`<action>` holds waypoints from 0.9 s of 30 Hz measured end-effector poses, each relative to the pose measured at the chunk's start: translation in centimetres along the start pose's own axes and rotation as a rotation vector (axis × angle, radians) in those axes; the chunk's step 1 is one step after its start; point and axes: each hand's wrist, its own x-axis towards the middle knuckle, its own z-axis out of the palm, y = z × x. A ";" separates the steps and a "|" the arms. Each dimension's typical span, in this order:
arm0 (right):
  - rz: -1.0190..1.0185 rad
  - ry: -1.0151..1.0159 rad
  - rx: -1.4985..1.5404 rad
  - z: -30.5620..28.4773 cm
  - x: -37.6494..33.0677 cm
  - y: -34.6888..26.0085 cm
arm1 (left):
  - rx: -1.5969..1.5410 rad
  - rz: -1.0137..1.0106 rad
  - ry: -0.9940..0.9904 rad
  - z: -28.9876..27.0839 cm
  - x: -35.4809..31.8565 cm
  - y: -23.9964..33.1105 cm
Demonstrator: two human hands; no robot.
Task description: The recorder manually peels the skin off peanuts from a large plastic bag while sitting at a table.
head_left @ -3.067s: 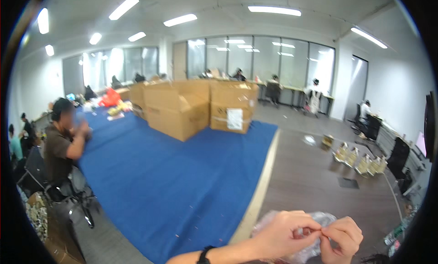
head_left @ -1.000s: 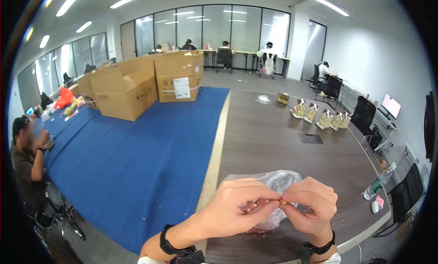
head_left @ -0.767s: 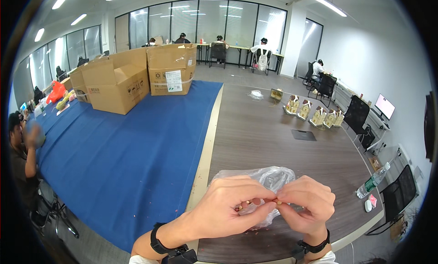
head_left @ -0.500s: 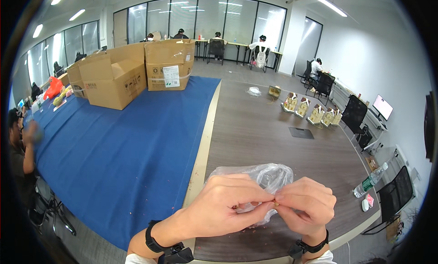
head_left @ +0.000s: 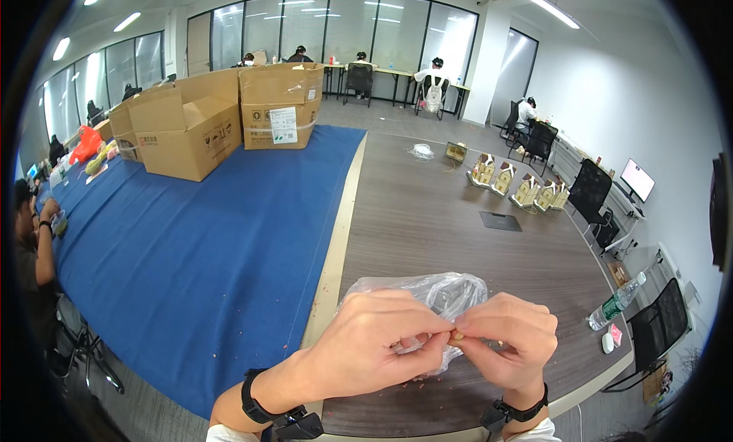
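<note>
Over the near edge of the brown table, my left hand point(head_left: 378, 336) and my right hand point(head_left: 513, 336) meet fingertip to fingertip. Both are closed in a pinch on a small tan kernel that looks like a peanut point(head_left: 457, 336). The fingers cover part of it. Another small pale piece shows within the curl of my right hand. Behind and below the hands lies a crumpled clear plastic bag point(head_left: 463, 289), partly hidden by them. Reddish flakes are scattered on the table around it.
Left of the table spreads a blue cloth point(head_left: 252, 243) with cardboard boxes point(head_left: 191, 140) at its far end. Several small model houses point(head_left: 504, 178) and a dark flat panel point(head_left: 501, 221) stand farther back. At right are a water bottle point(head_left: 617, 301) and a white lid point(head_left: 608, 343). A person point(head_left: 42, 243) sits far left.
My hands stay together, with the tan kernel showing more between the fingertips now. The whole view has shifted slightly. At far left, the other person's hand has come down.
</note>
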 end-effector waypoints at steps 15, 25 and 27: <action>-0.027 0.004 -0.050 0.2 0.1 -0.2 | -0.045 -0.050 -0.040 -0.4 0.2 0.0; 0.034 -0.039 -0.005 -0.1 0.2 -0.4 | -0.023 -0.001 -0.036 -0.3 0.1 -0.3; 0.043 -0.037 0.008 -0.1 0.2 -0.4 | -0.042 -0.014 -0.047 -0.3 0.2 -0.2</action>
